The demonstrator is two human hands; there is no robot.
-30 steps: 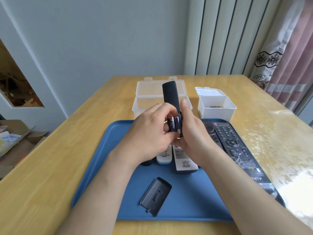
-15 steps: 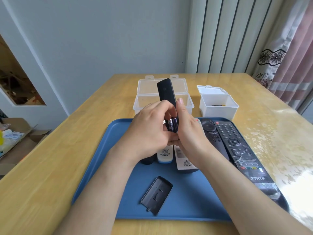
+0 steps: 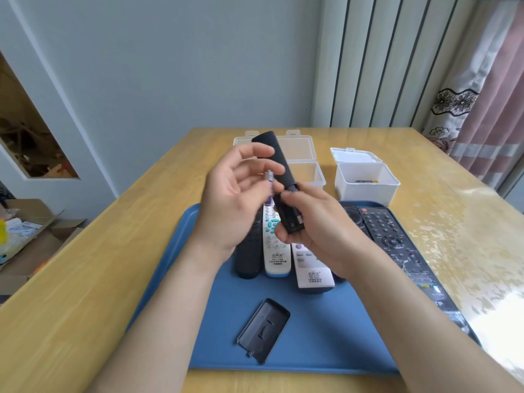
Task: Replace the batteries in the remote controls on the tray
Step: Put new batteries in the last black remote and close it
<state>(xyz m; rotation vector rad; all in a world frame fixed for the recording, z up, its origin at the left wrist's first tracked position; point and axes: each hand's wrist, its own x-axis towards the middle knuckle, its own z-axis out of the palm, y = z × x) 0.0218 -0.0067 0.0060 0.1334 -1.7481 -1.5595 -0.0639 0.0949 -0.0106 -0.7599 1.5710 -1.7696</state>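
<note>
Remote controls (image 3: 310,262), task lot, on a blue plastic tray (image 3: 326,347) set on a pale wooden desk (image 3: 99,279); entries run front to back. Dark grey plastic battery cover (image 3: 263,330): loose on the tray's near part, apart from every remote. Resting row behind it, side by side: slim black remote (image 3: 249,259), white remote with a blue end (image 3: 276,258), second white remote (image 3: 312,275); two large black button remotes (image 3: 394,239) along the tray's right side. Right hand (image 3: 320,231): fingers curled round the lower end of a black stick remote (image 3: 279,163), held above the row, far end tilted up and away, battery bay open. Left hand (image 3: 232,205): thumb and forefinger pinching a small purple battery (image 3: 269,185) just beside the bay, other fingers loosely spread; blur hides whether a second cell sits inside. Behind the tray: clear plastic box (image 3: 312,177), hinged lid open; white plastic box (image 3: 365,194), lid open, at least one battery within. Step judged in hand: cell exchange on the held remote, cover already off. Next move calls for placing this cell in a box or seating it in the bay with poles matched, then refitting the cover.
</note>
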